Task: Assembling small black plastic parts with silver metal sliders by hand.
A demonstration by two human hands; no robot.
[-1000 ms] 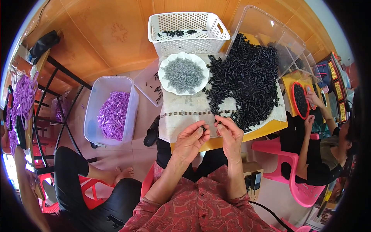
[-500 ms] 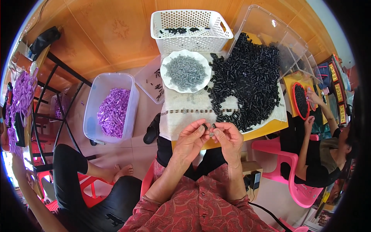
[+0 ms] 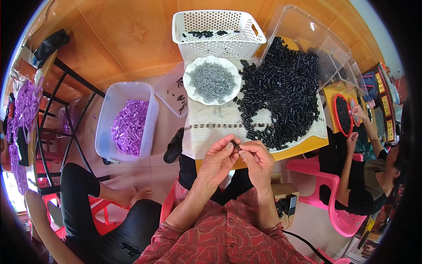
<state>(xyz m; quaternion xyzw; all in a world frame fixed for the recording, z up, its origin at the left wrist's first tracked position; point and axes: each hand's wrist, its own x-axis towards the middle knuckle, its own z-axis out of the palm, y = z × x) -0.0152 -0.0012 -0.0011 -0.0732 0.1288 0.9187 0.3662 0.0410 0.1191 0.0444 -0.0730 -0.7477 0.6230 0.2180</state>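
Just beyond the table's near edge, my left hand (image 3: 214, 162) pinches a small black plastic piece (image 3: 235, 145) between thumb and forefinger. The thumb and fingers of my right hand (image 3: 258, 162) close on the near end of that piece, so the two hands' fingertips almost meet. Whatever else lies inside the right fingers is hidden. Ahead to the right, a big heap of similar black pieces (image 3: 283, 92) covers that side of the table. Small clear grey pieces (image 3: 212, 82) fill a white scalloped plate (image 3: 190, 95) ahead to the left.
A white perforated basket (image 3: 211, 51) stands behind the plate, beside a tilted clear bin (image 3: 303, 20). At left, a translucent tub (image 3: 102, 127) holds purple pieces (image 3: 130, 127). One person sits at left; another (image 3: 367, 185) works at right over a red tray (image 3: 337, 125).
My right hand has shifted slightly left, bringing its fingertips against the piece in my left hand. A grey bit seen between the fingers is now hidden. The left neighbour's arm has moved.
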